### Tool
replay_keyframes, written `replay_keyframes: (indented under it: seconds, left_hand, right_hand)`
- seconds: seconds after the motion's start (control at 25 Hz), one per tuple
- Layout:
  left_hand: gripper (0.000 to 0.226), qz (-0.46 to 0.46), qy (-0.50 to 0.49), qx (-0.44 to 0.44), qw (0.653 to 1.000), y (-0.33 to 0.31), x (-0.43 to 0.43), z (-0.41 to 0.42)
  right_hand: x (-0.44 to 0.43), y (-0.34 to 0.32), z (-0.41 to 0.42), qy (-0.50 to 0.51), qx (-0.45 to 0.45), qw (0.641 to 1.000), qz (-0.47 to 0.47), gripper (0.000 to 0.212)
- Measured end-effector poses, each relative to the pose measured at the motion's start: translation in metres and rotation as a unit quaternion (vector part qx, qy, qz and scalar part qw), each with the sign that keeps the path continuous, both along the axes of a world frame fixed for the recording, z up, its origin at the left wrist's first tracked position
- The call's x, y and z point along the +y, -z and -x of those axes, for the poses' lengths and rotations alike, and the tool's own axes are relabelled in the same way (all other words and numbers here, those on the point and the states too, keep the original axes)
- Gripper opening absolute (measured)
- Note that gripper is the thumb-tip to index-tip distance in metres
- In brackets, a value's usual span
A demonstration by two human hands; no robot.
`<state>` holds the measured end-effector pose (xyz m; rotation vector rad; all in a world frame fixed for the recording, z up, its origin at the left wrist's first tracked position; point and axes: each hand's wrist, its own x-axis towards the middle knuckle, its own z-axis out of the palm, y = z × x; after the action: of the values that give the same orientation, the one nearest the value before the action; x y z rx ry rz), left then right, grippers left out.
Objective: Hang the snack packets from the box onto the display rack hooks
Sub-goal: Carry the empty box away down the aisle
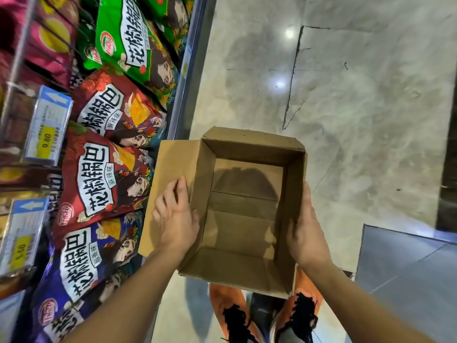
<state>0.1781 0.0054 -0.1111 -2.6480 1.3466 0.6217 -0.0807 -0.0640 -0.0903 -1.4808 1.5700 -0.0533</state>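
At six o'clock, orange shoes (267,315) are seen on the floor (358,100), directly beneath the box (243,211), which is carried in the air rather than set down. The box is steadied from both sides: the left hand (176,214) is laid flat on the folded-out left flap, fingers spread, and the right hand (305,233) is pressed against the outer right wall, so that the open top is kept level. Each grip is a flat press, not a closed grasp. Nothing is seen inside; the box appears empty, though shadow covers its bottom. From seven to eleven o'clock, snack packets (103,179) hang in rows on the display rack (22,55), purple nearest, red next, green farthest, so the hanging is judged finished.
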Motion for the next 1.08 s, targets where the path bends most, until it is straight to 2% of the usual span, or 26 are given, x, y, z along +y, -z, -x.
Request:
replay_keyframes:
  seconds: [0.12,0.28,0.44,1.08]
  left_hand:
    - [0.091,0.031,-0.009,0.032,0.999,-0.016,-0.002,0.001]
    - [0.083,0.087,-0.02,0.138,0.986,-0.061,-0.02,-0.003]
    - [0.082,0.132,-0.027,0.209,0.969,-0.127,-0.048,-0.005]
    - [0.076,0.244,-0.042,0.321,0.914,-0.575,-0.152,0.061]
  right_hand:
    - [-0.016,-0.02,0.005,-0.028,-0.009,0.999,0.042,0.091]
    - [-0.039,-0.064,0.008,-0.025,-0.014,0.996,0.083,0.09]
    - [-0.063,-0.127,0.016,-0.006,-0.001,0.997,0.074,0.083]
    - [-0.149,-0.567,0.085,0.042,0.022,0.988,0.146,0.075]
